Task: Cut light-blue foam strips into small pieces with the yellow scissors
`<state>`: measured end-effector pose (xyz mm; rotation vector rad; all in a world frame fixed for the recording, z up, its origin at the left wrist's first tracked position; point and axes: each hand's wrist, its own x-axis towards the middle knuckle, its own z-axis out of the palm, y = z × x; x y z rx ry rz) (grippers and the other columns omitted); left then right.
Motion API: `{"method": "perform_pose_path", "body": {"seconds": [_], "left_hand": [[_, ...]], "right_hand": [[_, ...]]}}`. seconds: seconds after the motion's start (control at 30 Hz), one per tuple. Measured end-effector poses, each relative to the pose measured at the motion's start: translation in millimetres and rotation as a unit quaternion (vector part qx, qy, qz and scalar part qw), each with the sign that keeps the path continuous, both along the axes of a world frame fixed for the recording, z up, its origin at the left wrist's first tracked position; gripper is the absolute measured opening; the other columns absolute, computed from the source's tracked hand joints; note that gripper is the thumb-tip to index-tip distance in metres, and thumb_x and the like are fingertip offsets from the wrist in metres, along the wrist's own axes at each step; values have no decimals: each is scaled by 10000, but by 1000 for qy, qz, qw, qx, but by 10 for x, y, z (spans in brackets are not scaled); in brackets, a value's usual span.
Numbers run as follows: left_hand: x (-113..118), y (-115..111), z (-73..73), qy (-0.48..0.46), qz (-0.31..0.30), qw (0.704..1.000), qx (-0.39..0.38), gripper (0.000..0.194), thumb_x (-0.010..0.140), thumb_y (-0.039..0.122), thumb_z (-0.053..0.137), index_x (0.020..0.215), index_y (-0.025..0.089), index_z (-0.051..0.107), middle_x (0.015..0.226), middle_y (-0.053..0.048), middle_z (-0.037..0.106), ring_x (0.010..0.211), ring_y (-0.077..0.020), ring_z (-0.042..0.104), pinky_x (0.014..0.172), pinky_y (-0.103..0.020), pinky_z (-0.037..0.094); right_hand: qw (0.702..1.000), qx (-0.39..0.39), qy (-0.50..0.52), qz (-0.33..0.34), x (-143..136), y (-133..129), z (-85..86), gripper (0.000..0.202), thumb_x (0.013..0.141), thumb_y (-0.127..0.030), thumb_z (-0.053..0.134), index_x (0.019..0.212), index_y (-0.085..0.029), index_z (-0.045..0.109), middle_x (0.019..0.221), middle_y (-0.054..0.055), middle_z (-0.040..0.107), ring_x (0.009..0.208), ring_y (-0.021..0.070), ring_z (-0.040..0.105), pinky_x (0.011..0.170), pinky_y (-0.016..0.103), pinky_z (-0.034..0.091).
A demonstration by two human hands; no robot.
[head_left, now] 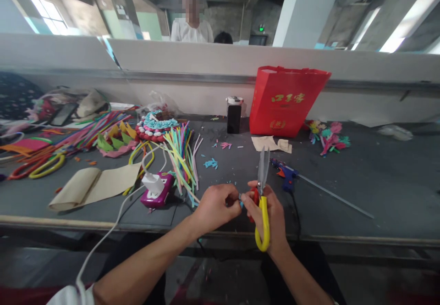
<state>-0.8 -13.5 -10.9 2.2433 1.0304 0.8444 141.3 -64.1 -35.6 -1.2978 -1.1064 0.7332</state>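
Note:
Near the table's front edge, my left hand (218,207) is closed in a pinch on a small blue piece (241,200), whose shape is mostly hidden by fingers. My right hand (271,213) is wrapped round a pair of scissors (264,172) with one yellow and one red handle, blades pointing up and away from me. Its thumb and fingertip also meet the blue piece. Beyond my hands lies a small pile of blue cut pieces (211,163), with pink cut pieces (226,145) farther back.
A blue glue gun (288,176) with a long glue stick lies at right, below a red bag (288,103). A purple power strip (158,197), pipe cleaners (182,153) and a brown paper roll (92,185) are at left. A phone (234,119) leans on a bottle. A person (192,30) stands beyond the partition.

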Motion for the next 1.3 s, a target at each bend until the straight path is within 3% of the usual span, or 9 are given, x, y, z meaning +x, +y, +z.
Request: {"method": "perform_pose_path", "body": {"seconds": [0.27,0.37,0.63,0.73,0.83,0.93,1.07,1.3], "left_hand": [[-37,-9,-29,34,0,994,102,75,727,138,549,671,181,523,620,13,569,589,-127,535,571,-230,366],[-54,-9,-51,51,2,988,146,80,723,119,547,677,181,531,632,1,583,605,-139,552,582,-241,376],[-84,19,-71,103,31,947,301,104,769,109,524,697,180,548,627,-17,597,609,-171,561,590,-295,374],[-99,25,-60,102,44,947,301,110,774,112,532,686,178,546,618,-15,591,599,-170,561,580,-297,376],[-116,25,-55,70,55,965,248,93,751,105,547,692,177,543,612,1,586,571,-147,555,553,-270,380],[-127,24,-70,48,56,974,212,91,739,98,547,699,179,541,613,12,585,558,-131,553,539,-250,381],[-127,24,-90,69,61,963,252,93,740,101,533,694,181,546,612,-1,579,578,-155,554,565,-275,399],[-128,24,-81,95,57,947,302,111,781,112,517,708,177,569,608,-8,579,582,-170,552,569,-298,400]], "right_hand": [[998,22,-51,-11,-57,59,79,277,749,-319,669,988,-204,590,671,-43,611,550,115,596,537,212,506],[999,19,-48,-9,-78,70,89,279,747,-322,669,985,-203,587,661,-48,609,517,110,580,512,211,498],[998,12,-51,-18,-167,98,101,265,757,-305,638,992,-196,582,681,-41,605,515,104,562,484,204,473],[999,15,-39,-8,-197,120,119,272,762,-301,632,1007,-197,575,687,-43,600,539,108,577,508,207,490],[999,12,-36,-11,-206,134,133,288,753,-307,642,1014,-199,582,710,-34,615,589,119,604,570,222,516],[999,-17,-37,-21,-198,141,126,297,739,-315,654,1005,-200,590,716,-30,613,541,111,571,514,217,486],[999,-42,2,-2,-188,152,92,334,747,-351,662,1030,-194,579,711,-33,603,467,90,511,452,215,449],[1000,-20,-19,5,-186,143,103,318,752,-352,670,1015,-199,578,715,-29,625,542,109,565,504,216,479]]}}
